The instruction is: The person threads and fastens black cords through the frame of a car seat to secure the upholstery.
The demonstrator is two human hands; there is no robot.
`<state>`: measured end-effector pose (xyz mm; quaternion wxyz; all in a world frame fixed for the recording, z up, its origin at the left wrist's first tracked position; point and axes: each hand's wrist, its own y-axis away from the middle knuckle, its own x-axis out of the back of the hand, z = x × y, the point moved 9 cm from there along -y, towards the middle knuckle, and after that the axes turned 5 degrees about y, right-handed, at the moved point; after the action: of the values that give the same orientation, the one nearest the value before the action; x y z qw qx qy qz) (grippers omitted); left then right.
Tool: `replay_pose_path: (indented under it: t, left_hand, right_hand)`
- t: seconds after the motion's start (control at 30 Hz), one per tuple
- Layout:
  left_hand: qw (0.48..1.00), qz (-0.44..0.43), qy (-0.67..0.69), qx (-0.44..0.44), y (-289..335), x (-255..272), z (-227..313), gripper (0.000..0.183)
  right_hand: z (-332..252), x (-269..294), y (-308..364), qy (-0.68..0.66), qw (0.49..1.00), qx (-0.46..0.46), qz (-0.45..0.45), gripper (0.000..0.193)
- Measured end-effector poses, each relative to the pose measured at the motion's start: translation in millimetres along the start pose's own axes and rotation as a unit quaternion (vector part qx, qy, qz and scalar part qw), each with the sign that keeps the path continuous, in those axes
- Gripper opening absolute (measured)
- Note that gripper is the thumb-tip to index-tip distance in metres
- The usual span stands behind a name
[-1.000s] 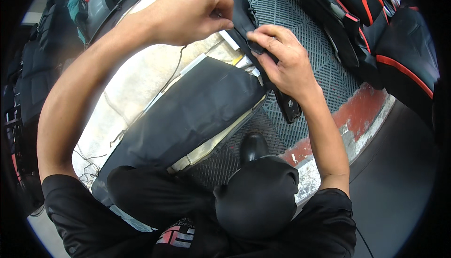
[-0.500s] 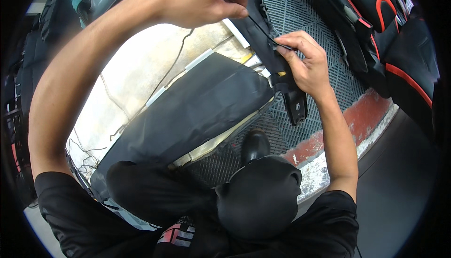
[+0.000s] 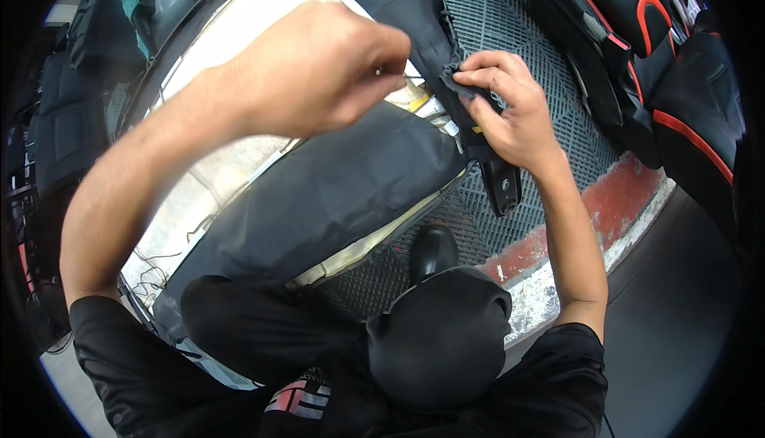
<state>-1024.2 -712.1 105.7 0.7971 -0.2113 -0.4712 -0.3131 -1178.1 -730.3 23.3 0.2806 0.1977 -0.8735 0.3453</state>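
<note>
A car seat part lies in front of me, with pale foam showing and a black cover panel over its near side. My right hand pinches a bunched bit of the black cover edge on the seat's right side. Over the foam, my left hand is curled closed, apart from the cover edge. A tiny light spot shows between its fingers, too small to name. Below the right hand, a dark metal bracket sticks out from the seat's corner.
Seats with red trim stand at the right. Grey grid matting covers the floor, bordered by a worn red-and-white edge. My black boot is beside the seat's near edge. Teal cloth hangs at the far left.
My left hand has come down and nearer, away from the dark cord that stretched between both hands. The right hand stays at the cover edge, which is now bunched up.
</note>
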Motion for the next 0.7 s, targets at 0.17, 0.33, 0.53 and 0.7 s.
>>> replay_pose_path:
  t: [0.17, 0.33, 0.53, 0.7]
  left_hand:
    - [0.999, 0.033, 0.001, -0.042, -3, -2, 13, 0.005]
    - [0.999, 0.024, -0.027, -0.018, -1, 11, 4, 0.007]
    - [0.999, 0.007, -0.033, -0.017, -4, 15, 4, 0.007]
    - [0.999, 0.022, -0.022, -0.025, 4, 13, 16, 0.006]
  right_hand:
    - [10, 2, -24, -0.184, 0.982, -0.029, -0.031, 0.023]
    - [12, -26, -26, 0.044, 0.986, 0.101, -0.126, 0.023]
    - [44, -29, -25, 0.112, 0.98, 0.096, -0.132, 0.022]
    - [67, -31, -30, 0.107, 0.984, 0.095, -0.102, 0.02]
